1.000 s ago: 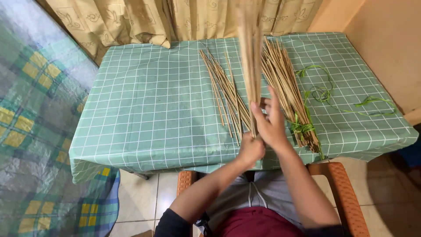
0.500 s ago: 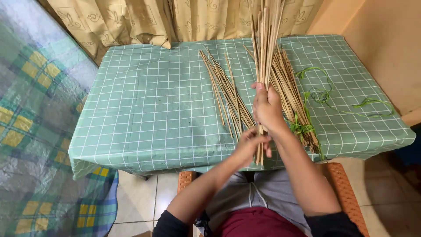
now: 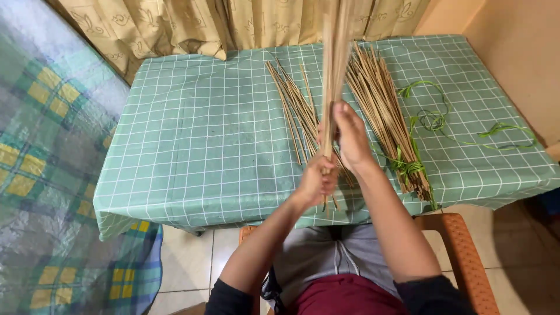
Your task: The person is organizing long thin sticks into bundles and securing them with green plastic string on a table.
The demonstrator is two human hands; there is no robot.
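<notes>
**Both hands clenched on an upright bunch of sticks**

Held above the near edge of the bench (image 3: 192, 146): one bunch of thin tan sticks (image 3: 333, 64), standing nearly upright and blurred toward the top. Left hand (image 3: 315, 182) wrapped round the lower end, fingers clenched on the bunch. Right hand (image 3: 352, 135) just above the left, fingers likewise closed round the same bunch. Short stick ends poking out just below the left fingers.

No boxes, trays or baskets anywhere; everything lying straight on the green checked cloth over the bench.

Counted: two hands, one held bunch, two heaps of sticks lying flat. Number of sticks in each too many and too fine to count.

Just beyond and left of the fingers: a loose spread of sticks (image 3: 290, 102), fanned out and untied. Right of the fingers: a thicker tied bundle (image 3: 379, 105), bound near its lower end with green string (image 3: 408, 168). Farther right, well apart from the fingers: loose green string (image 3: 434, 119) in curls on the cloth.

Look of the held bunch: pale straw colour, straight, slender, packed close at the grip and slightly splayed above it.

Behind the bench, a patterned beige curtain (image 3: 175, 26). Below the arms, an orange chair (image 3: 461, 251).
</notes>
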